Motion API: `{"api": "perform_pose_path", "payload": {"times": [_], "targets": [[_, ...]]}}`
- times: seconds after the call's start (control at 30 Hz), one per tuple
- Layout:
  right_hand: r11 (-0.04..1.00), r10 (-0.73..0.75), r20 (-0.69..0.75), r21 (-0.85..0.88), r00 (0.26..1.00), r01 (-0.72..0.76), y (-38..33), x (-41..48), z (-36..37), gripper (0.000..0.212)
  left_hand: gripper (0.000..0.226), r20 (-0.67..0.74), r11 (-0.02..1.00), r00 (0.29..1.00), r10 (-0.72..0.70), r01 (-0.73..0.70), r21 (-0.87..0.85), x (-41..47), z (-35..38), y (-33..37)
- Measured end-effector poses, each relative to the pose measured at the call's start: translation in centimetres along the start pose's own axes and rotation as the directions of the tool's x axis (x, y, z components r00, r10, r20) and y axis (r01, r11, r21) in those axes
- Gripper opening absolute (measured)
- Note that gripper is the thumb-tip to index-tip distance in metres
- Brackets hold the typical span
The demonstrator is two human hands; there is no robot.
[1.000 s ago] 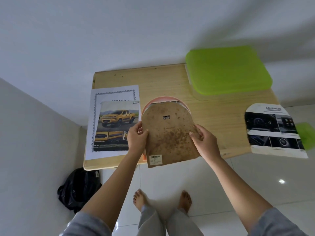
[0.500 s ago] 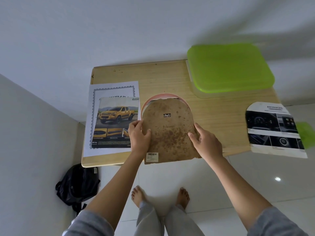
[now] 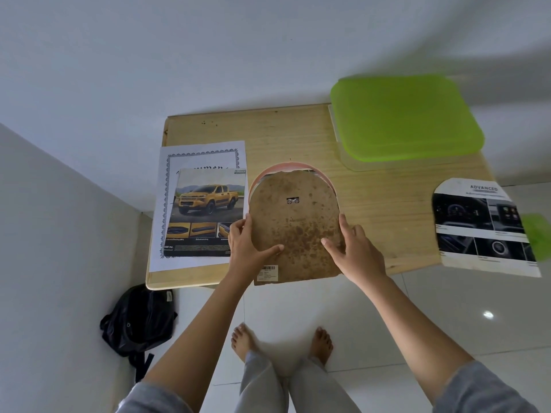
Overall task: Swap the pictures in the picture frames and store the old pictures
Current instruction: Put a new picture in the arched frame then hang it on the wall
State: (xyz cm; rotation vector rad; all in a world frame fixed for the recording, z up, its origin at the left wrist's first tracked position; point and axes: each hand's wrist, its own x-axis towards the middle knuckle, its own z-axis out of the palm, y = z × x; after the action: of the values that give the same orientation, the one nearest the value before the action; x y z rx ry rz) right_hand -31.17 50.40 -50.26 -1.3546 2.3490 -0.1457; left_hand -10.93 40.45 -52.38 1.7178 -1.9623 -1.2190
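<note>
The board (image 3: 293,225), brown, spotted and arched at its far end, is held at both side edges. The left hand (image 3: 247,248) grips the left edge with its thumb laid across the face, and the right hand (image 3: 356,251) grips the right edge the same way. The pink rim of the frame (image 3: 286,167) is seen just past the board's arched end. The board's near edge, with a barcode label, overhangs the front edge of the surface (image 3: 387,204).

Bare wood is left to the right of the board and beyond the frame. Just left of the board, a truck picture (image 3: 205,210) is laid on a bordered sheet (image 3: 202,150), both near the surface's left edge. A box (image 3: 402,117) with a green lid is set at the far right corner. An arched picture (image 3: 483,228) overhangs the right front corner.

The surface is set against a white wall (image 3: 179,55). A black backpack (image 3: 140,317) is seen on the tiled floor (image 3: 417,308) below the left corner.
</note>
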Motion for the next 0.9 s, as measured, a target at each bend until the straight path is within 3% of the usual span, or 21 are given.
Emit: {"api": "perform_pose_path", "payload": {"times": [0.17, 0.4, 0.57, 0.73, 0.9], "targets": [[0.998, 0.018, 0.041, 0.051, 0.999, -0.02, -0.1, 0.8, -0.1, 0.073, 0.096, -0.071, 0.999, 0.997, -0.01, 0.008, -0.036, 0.0, 0.4, 0.2], [0.999, 0.033, 0.016, -0.022, 0.999, -0.033, -0.6, 1.5, -0.1, 0.071, 0.083, -0.15, 0.997, 0.988, -0.041, 0.03, -0.07, 0.2, 0.8, 0.5], [0.997, 0.044, 0.016, 0.055, 0.999, -0.045, -0.4, 0.6, -0.3, 0.078, 0.081, -0.102, 0.998, 0.995, 0.001, -0.007, -0.06, -0.1, 0.2, 0.4], [0.994, 0.042, 0.065, 0.1, 0.997, -0.048, -0.3, -0.5, -0.3, 0.092, 0.094, 0.007, 0.997, 1.0, 0.02, -0.019, -0.075, -0.4, -0.6, -0.3], [0.992, 0.051, 0.069, 0.11, 0.996, -0.058, -0.4, -0.1, -0.2, 0.095, 0.096, -0.014, 0.995, 1.0, -0.008, 0.007, -0.103, -0.4, -0.2, -0.4]]}}
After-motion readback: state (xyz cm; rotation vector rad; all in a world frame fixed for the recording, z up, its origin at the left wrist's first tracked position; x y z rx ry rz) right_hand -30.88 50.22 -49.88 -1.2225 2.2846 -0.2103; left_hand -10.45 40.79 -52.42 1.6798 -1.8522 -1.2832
